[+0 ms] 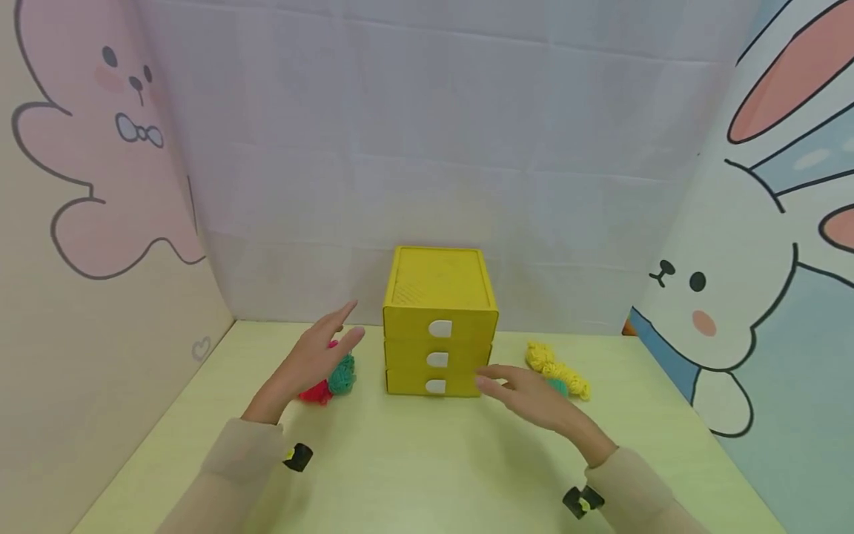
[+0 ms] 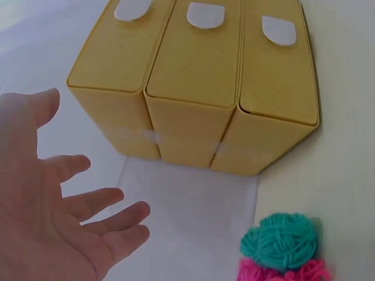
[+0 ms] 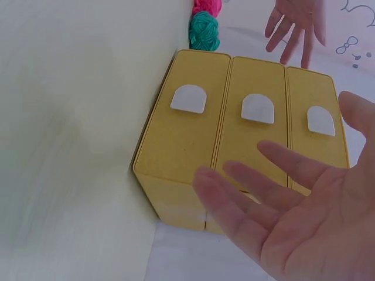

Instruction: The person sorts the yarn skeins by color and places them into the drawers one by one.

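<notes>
A yellow box of three stacked drawers stands at the back middle of the table, each front bearing a white rounded tab; all three drawers are closed. To its left my left hand is raised with fingers spread and nothing in it, as the left wrist view also shows. My right hand hovers at the box's lower right, its fingers loosely extended and holding nothing; in the right wrist view its fingers overlap the drawer fronts. Behind the left hand lie a teal yarn ball and red-pink yarn.
Yellow yarn lies right of the box, with a teal piece partly hidden behind the right hand. A white cloth hangs behind the table. Side panels carry a pink cartoon animal and a white rabbit.
</notes>
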A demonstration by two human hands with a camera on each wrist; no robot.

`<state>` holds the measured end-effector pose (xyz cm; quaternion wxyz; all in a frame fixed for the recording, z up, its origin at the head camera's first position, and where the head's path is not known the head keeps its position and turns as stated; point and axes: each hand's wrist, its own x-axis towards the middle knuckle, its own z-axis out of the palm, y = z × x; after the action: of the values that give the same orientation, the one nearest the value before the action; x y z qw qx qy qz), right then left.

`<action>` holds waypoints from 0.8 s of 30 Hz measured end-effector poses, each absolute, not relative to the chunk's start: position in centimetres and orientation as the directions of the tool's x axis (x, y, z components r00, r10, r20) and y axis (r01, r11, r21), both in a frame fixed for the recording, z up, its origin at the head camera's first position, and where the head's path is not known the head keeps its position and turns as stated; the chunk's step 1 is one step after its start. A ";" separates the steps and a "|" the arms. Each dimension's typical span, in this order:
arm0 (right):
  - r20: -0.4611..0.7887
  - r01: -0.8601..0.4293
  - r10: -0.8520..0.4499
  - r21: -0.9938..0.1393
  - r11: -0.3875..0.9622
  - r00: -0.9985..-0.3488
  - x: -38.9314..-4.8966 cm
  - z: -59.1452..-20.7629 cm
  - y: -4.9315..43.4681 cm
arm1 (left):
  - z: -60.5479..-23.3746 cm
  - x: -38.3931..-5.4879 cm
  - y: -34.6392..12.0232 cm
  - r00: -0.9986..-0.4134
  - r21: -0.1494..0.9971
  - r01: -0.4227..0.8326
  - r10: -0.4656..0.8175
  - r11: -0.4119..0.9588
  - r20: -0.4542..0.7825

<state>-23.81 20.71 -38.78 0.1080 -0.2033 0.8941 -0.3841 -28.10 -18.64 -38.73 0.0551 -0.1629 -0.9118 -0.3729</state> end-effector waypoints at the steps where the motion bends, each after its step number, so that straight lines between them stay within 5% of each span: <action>1: -0.057 -0.255 -0.454 -0.763 0.594 -0.889 -23.9 -38.6 20.4 | -38.5 -28.2 -18.3 -0.943 0.687 0.331 0.254 0.647 0.215; 11: -0.156 -0.040 -0.530 -0.939 0.341 -0.834 -25.6 -37.7 18.1 | -36.4 -30.2 -15.7 -0.977 0.861 0.164 0.199 0.481 0.075; 24: -0.235 0.241 -0.604 -0.968 0.072 -0.762 -27.6 -37.9 14.8 | -34.6 -33.1 -13.0 -0.969 0.978 0.059 0.249 0.199 0.007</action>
<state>-27.64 14.84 -37.88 0.3166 -0.1375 0.6603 -0.6670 -33.10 -13.03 -34.59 -0.0761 -0.0997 -0.7705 -0.6249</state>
